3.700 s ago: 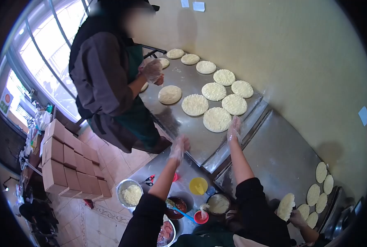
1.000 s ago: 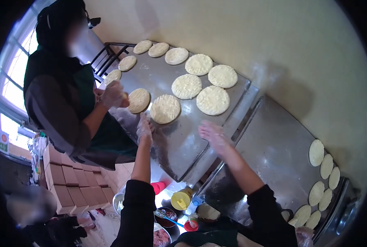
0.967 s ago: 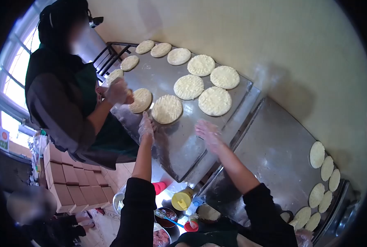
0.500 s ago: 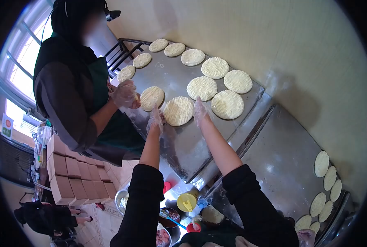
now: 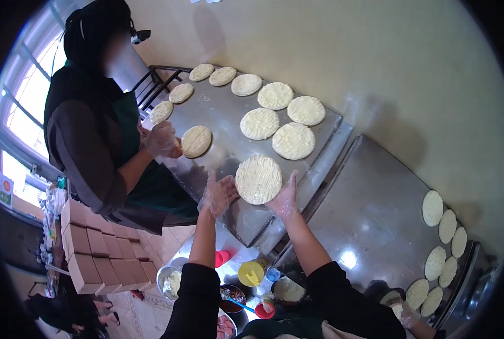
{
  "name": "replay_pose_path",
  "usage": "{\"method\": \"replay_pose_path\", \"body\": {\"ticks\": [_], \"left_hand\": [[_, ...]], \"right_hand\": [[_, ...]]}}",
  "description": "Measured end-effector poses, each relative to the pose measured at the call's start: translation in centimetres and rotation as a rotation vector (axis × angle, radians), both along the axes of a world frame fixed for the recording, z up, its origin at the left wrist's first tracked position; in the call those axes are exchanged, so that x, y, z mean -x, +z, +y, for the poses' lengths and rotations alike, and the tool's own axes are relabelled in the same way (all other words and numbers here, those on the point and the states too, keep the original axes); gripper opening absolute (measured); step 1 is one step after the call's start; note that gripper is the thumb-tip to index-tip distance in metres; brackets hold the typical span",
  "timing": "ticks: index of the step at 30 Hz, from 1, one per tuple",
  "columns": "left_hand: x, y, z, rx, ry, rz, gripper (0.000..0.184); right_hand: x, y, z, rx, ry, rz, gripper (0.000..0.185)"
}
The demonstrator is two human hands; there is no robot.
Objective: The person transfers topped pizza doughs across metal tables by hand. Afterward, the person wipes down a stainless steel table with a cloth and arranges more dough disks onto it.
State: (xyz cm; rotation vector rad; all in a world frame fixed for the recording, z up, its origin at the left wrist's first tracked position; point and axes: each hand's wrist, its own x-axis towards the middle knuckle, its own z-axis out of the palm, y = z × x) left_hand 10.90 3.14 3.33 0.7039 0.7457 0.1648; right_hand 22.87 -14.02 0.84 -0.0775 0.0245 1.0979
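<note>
A round dough base (image 5: 259, 179) coated with a ridged pale spread is over the near part of the metal table (image 5: 229, 164). My right hand (image 5: 285, 202), in a clear plastic glove, grips its lower right edge, some fingers hidden beneath. On the other side my gloved left hand (image 5: 218, 196) has its fingers spread, tips close by the left edge; whether they touch is unclear. Beyond my hands lie several coated bases (image 5: 293, 141). To the left, a co-worker's gloved hand (image 5: 164, 140) is near another base (image 5: 196, 141).
A second metal table (image 5: 370, 198) at right carries more bases (image 5: 434, 263) along its far edge. Below my arms stand a yellow container (image 5: 252, 274), a red cup (image 5: 222, 258) and bowls of ingredients. Stacked cardboard boxes (image 5: 102, 248) fill the lower left. Another person's hand shows at lower right.
The coated base has moved towards me and to the right, away from the others, along with my hands. My left hand's fingers have spread. The view has shifted slightly.
</note>
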Motion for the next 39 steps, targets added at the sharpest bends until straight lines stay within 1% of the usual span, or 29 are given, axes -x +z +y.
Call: {"method": "replay_pose_path", "body": {"ticks": [1,2,3,4,5,6,7,8,9,11,12,14,16,17,19,20,22,26,28,29,30,32,33,34,35,36,37,38,39], "left_hand": [[0.9,0.2,-0.7,0.005,-0.017,-0.003,0.081],[1.9,0.6,-1.3,0.019,-0.071,-0.136,0.078],[1.5,0.9,-3.6,0.061,-0.157,-0.273,0.075],[1.2,3.0,-6.0,0.045,-0.109,-0.249,0.069],[1.2,2.2,-6.6,0.044,-0.131,-0.334,0.067],[1.1,1.5,-7.3,0.104,-0.097,-0.398,0.063],[0.9,1.9,-8.6,0.121,-0.041,-0.426,0.061],[1.0,2.5,-9.5,0.066,-0.028,-0.371,0.06],[1.1,2.5,-10.0,0.013,0.004,-0.248,0.06],[1.8,1.3,-10.1,0.035,-0.025,-0.267,0.06],[2.2,0.8,-10.1,0.046,-0.017,-0.267,0.06],[2.6,1.3,-10.8,0.053,-0.006,-0.245,0.061],[3.2,1.2,-11.1,0.058,0.015,-0.216,0.061],[3.5,1.1,-11.0,0.062,0.023,-0.191,0.062],[3.9,1.1,-11.2,0.083,0.036,-0.169,0.064],[4.2,1.0,-11.3,0.083,0.029,-0.168,0.064],[4.7,0.9,-11.4,0.104,0.026,-0.143,0.066],[5.5,0.8,-11.5,0.098,-0.014,-0.126,0.066],[5.9,0.7,-11.3,0.093,-0.029,-0.135,0.067],[6.1,0.7,-11.2,0.092,-0.024,-0.131,0.067],[6.3,0.6,-11.1,0.084,-0.027,-0.135,0.066],[6.6,0.4,-11.0,0.075,-0.022,-0.136,0.066],[6.7,0.2,-10.9,0.086,-0.023,-0.152,0.066],[6.9,0.0,-10.7,0.093,-0.018,-0.166,0.066],[7.0,-0.4,-10.6,0.148,-0.015,-0.244,0.06],[6.9,-0.6,-10.4,0.136,-0.011,-0.26,0.058],[6.6,-0.9,-10.3,0.132,0.011,-0.26,0.057],[6.2,-1.1,-10.2,0.129,0.033,-0.262,0.056],[5.8,-1.0,-10.3,0.131,0.048,-0.271,0.055]], "right_hand": [[0.4,0.1,-1.1,0.005,-0.017,-0.003,0.093],[0.7,0.3,-2.2,0.023,-0.033,0.066,0.092],[0.7,0.3,-5.0,0.059,-0.089,0.133,0.091],[0.9,-0.1,-6.4,0.075,-0.13,0.123,0.091],[0.9,-0.8,-7.7,0.065,-0.173,0.146,0.092],[0.6,-1.0,-9.6,0.056,-0.231,0.167,0.092],[0.3,-0.6,-11.9,0.108,-0.277,0.191,0.091],[-0.4,-0.8,-14.5,0.126,-0.343,0.181,0.091],[-1.0,-1.3,-16.9,0.124,-0.43,0.187,0.091],[-1.7,-1.4,-21.7,0.139,-0.592,0.16,0.09],[-2.1,-1.6,-24.2,0.14,-0.616,0.15,0.09],[-2.8,-2.3,-28.8,0.092,-0.909,0.133,0.089],[-2.9,-1.8,-32.8,0.133,-1.112,0.122,0.088],[-3.1,-1.6,-34.4,0.133,-1.121,0.12,0.088],[-3.5,-2.1,-37.4,0.192,-1.423,0.086,0.087],[-3.7,-2.5,-38.9,0.192,-1.429,0.087,0.087],[-4.2,-4.1,-41.7,0.239,-1.671,0.12,0.086],[-5.3,-5.7,-45.5,0.176,-1.765,0.164,0.081],[-6.6,-7.2,-46.8,0.25,-1.88,-0.026,0.078],[-7.4,-7.1,-47.3,0.412,-1.932,0.15,0.079],[-7.9,-7.3,-47.9,0.417,-1.927,0.153,0.079],[-8.8,-7.9,-49.2,0.622,-1.89,0.351,0.08],[-8.8,-7.8,-49.3,0.571,-1.867,0.273,0.079],[-8.2,-6.3,-48.0,0.573,-1.848,0.275,0.079],[-7.4,-3.8,-45.9,0.72,-1.685,0.422,0.076],[-6.6,-0.9,-42.9,0.862,-1.496,0.557,0.074],[-6.8,0.1,-40.1,0.998,-1.288,0.673,0.072],[-7.7,-2.1,-37.7,0.998,-1.239,0.657,0.072],[-8.9,-6.2,-35.4,0.98,-1.107,0.455,0.068]]}}
